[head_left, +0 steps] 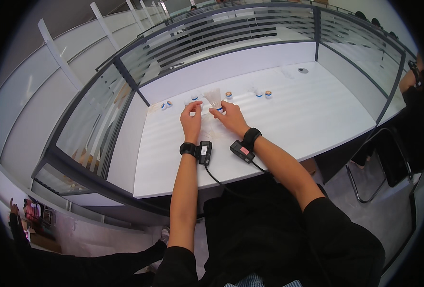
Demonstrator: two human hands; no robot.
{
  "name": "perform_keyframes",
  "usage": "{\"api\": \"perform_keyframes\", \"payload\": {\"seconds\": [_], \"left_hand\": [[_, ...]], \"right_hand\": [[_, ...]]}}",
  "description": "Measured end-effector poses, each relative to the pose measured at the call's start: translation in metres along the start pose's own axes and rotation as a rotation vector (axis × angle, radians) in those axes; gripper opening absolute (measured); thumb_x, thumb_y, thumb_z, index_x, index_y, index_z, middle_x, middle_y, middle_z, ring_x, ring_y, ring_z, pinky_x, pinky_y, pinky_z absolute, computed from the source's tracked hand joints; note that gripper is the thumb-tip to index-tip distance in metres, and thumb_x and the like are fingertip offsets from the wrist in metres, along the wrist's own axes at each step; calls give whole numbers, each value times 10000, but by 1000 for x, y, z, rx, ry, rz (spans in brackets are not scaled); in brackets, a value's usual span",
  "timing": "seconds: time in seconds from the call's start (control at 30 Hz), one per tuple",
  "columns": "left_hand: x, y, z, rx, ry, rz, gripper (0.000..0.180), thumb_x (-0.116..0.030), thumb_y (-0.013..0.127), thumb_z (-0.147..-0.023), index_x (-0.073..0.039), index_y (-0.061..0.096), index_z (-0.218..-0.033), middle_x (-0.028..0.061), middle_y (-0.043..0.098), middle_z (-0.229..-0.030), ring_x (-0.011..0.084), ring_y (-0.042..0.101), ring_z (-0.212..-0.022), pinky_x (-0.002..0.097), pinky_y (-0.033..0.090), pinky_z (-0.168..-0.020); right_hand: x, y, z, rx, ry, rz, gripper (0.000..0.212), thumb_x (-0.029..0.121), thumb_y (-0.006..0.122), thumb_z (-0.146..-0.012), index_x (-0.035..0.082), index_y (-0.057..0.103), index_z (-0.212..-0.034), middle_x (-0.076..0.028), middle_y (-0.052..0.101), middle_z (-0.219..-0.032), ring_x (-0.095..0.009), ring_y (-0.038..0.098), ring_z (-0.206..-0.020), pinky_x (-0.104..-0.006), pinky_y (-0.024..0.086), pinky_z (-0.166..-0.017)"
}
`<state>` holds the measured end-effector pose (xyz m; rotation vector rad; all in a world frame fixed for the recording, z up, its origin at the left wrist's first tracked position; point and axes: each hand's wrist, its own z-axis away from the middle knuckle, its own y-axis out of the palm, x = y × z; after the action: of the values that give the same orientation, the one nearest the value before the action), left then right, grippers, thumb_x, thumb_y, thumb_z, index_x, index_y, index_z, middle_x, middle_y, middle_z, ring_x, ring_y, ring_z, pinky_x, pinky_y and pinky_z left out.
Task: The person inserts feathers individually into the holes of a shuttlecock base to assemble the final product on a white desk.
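A white feather shuttlecock (213, 98) with a blue band stands tilted above the desk, feathers upward. My right hand (231, 118) pinches it low down, at its cork end. My left hand (191, 119) is just to the left of the feathers, its fingers curled in and thumb and fingertips close together; what they hold, if anything, is too small to make out. Pale loose feathers (211, 130) seem to lie on the desk below and between the hands. Behind my left hand sits a white cork with a blue band (194, 98).
More blue-banded corks (167, 104) lie at the left; another cork (228, 94) sits behind the shuttlecock, and others (268, 94) lie farther right. Partition panels (231, 64) enclose the white desk (307, 115). Cabled devices (242, 151) are strapped to my wrists. Other people are at both sides.
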<state>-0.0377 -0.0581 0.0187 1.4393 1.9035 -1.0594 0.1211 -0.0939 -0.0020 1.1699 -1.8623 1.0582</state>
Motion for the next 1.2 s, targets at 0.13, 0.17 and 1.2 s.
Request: {"api": "perform_keyframes", "payload": {"seconds": [0.13, 0.17, 1.2], "left_hand": [[0, 3, -2, 62, -100, 173, 247, -258, 646, -944, -21, 709, -979, 34, 697, -902, 104, 616, -847, 293, 482, -747], [0, -3, -4, 166, -151, 153, 276, -286, 658, -941, -21, 709, -998, 40, 701, -923, 102, 622, -861, 282, 485, -740], [-19, 2, 8, 332, -59, 280, 530, -115, 861, -745, -19, 554, -1166, 48, 663, -994, 122, 644, -865, 260, 533, -764]], "right_hand": [[4, 0, 1, 3, -27, -16, 390, 399, 703, -885, 12, 675, -928, -76, 691, -675, -189, 628, -562, -313, 458, -550], [8, 0, 1, 53, -15, 11, 384, 389, 706, -881, 11, 670, -940, -93, 698, -715, -195, 638, -598, -319, 463, -566], [3, 4, 9, 89, -182, -115, 403, 88, 753, -759, 36, 663, -1148, -179, 704, -991, -321, 679, -895, -373, 531, -804]]}}
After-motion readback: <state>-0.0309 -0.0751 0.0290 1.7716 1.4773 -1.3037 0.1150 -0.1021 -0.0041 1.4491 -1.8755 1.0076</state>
